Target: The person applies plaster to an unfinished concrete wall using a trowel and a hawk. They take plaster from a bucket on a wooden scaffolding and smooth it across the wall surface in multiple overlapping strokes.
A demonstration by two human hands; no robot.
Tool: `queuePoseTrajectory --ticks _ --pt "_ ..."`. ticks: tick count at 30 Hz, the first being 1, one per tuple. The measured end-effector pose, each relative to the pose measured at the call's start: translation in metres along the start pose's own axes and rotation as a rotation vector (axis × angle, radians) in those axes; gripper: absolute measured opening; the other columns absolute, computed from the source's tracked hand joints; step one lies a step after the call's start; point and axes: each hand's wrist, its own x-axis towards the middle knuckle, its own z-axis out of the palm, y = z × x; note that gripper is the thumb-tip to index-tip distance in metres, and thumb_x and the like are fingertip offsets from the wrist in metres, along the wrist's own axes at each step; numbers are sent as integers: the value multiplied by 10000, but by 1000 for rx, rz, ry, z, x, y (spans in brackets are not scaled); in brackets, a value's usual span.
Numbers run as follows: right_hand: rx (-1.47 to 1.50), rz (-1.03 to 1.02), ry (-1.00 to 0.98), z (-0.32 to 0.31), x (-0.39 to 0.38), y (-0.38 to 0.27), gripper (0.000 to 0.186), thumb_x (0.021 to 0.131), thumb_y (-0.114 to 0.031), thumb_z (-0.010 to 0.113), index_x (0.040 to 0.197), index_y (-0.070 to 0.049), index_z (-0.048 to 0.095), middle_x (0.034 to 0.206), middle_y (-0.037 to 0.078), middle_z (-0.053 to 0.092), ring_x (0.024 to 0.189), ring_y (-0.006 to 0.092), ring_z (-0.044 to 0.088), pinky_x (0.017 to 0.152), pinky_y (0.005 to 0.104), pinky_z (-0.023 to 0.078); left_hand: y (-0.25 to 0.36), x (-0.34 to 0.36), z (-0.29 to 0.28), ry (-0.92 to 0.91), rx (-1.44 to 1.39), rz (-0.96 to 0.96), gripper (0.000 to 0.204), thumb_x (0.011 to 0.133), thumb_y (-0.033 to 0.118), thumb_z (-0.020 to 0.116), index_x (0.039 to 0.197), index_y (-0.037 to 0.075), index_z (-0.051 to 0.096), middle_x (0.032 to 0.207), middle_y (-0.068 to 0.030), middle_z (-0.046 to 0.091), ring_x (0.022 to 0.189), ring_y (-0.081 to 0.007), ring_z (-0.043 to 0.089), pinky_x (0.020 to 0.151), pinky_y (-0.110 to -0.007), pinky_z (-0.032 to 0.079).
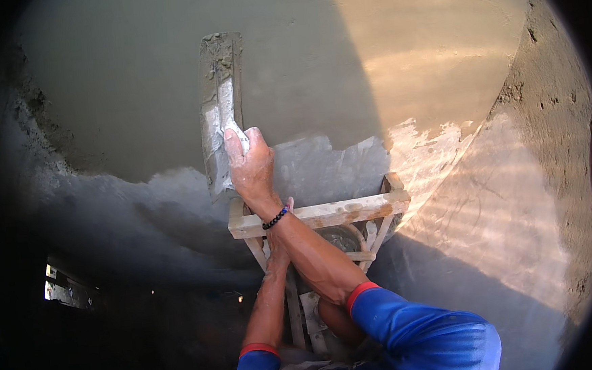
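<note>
My right hand (251, 164) is closed round the handle of a long rectangular plastering trowel (223, 60). The trowel stands lengthwise against the wall, its blade flat on wet grey plaster (289, 70) and smeared with it. A dark bead bracelet circles my right wrist. Underneath that forearm, which crosses over my left arm, my left hand (290, 204) is at the top bar of a wooden frame (342, 213). Only a fingertip shows above the bar; the hand looks closed on it, though most of it is hidden.
Below the wet plaster runs a ragged edge, with a paler, smoother surface (328, 162) under it. A rough brown wall (540, 82) meets it at the right, partly in sunlight. The frame's slanting legs stand below my arms. At the lower left it is dark, with a bright opening (51, 281).
</note>
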Motion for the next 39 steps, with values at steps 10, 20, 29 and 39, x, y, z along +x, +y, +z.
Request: queuePoseTrajectory --ticks 10,20,29,39 --pt "58 -35 -325 -233 66 -44 224 988 -249 532 937 -36 484 667 16 505 567 85 507 523 225 426 49 20 -29 -99 87 44 796 679 172 693 1402 19 397 1142 -140 567 1132 -321 475 1064 -532 232" --pt "-1156 -740 -817 -172 51 26 352 945 -359 539 917 -18 455 609 155 613 516 341 631 422 434 479 47 18 -31 -87 109 73 777 667 179 685 1377 -1 425 1124 -125 563 1104 -291 477 1054 -513 262" --pt "-1294 -1145 -457 -140 173 -107 364 951 -349 560 901 -23 405 599 172 587 571 370 606 500 430 476 44 14 -35 -96 72 57 783 665 168 704 1379 7 426 1131 -139 577 1138 -298 479 1070 -516 255" --pt "-1098 -845 -811 -220 89 -86 264 852 -159 668 924 -8 464 697 178 612 553 302 611 496 332 493 40 10 -35 -33 53 58 772 661 158 707 1368 3 436 1059 -122 574 1077 -292 489 1061 -514 265"
